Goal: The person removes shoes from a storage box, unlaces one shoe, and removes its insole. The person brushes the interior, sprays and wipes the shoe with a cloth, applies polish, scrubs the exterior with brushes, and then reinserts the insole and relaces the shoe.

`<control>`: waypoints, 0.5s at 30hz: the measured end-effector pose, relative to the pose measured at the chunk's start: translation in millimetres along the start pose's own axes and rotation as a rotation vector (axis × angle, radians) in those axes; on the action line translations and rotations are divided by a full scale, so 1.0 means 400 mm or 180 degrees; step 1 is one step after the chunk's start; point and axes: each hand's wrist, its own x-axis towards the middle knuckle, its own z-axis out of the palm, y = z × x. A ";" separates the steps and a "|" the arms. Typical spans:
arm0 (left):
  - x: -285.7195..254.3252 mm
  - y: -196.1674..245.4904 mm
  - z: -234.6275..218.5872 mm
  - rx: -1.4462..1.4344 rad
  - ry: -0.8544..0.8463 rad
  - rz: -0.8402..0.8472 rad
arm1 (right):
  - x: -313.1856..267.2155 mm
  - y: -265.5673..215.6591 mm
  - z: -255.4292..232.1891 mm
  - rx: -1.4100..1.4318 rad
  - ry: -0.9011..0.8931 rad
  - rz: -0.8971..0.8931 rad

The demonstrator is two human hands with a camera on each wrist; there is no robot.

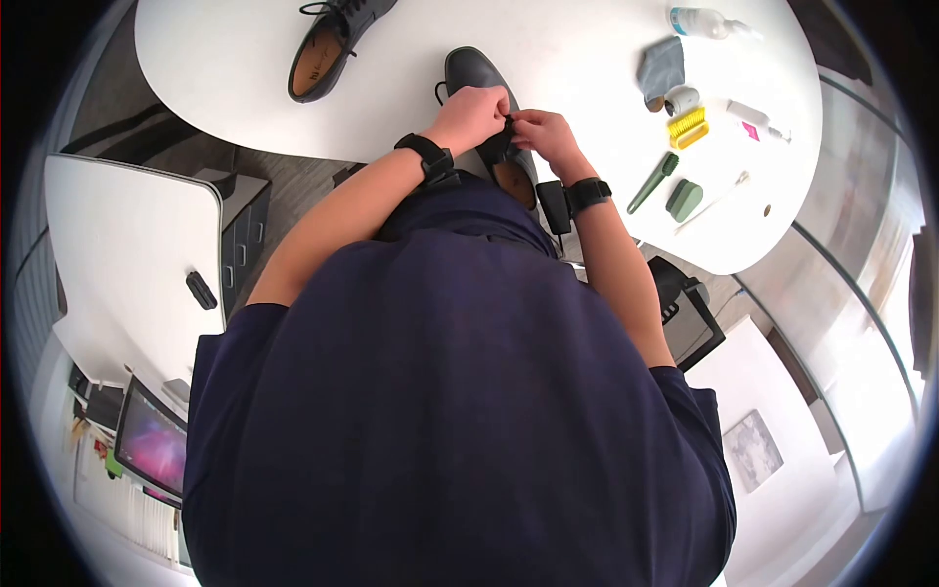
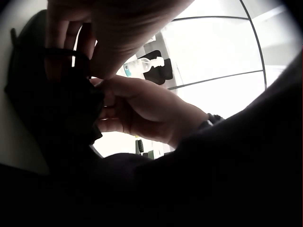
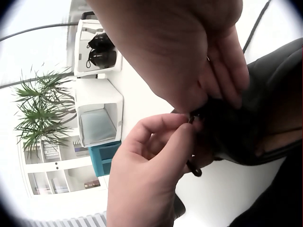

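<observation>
A black leather lace-up shoe (image 1: 471,67) stands on the white table in front of the person, toe pointing away, its tan insole (image 1: 513,181) showing at the heel end. Over its lacing both hands meet. The left hand (image 1: 471,115) pinches the black shoelace (image 3: 194,169) between thumb and forefinger, as the right wrist view shows. Close beside it, the right hand (image 1: 548,134) grips the lace with bent fingertips from the other side. A lace loop crosses the left fingers in the left wrist view. The knot area is dark and mostly hidden by fingers.
A second black shoe (image 1: 323,59) lies at the far left. On the right are a spray bottle (image 1: 706,23), a grey cloth (image 1: 662,70), a yellow brush (image 1: 688,128), a green-handled brush (image 1: 653,183), a green sponge (image 1: 685,200) and a thin white stick (image 1: 711,203).
</observation>
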 end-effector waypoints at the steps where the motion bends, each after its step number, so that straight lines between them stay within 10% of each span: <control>1: 0.001 -0.008 0.004 -0.0191 0.0044 0.0004 | 0.004 0.003 -0.002 -0.0001 0.0006 -0.0012; 15: 0.009 -0.028 -0.013 0.0291 -0.0136 0.0417 | 0.032 0.000 -0.027 -0.0318 -0.0282 -0.0064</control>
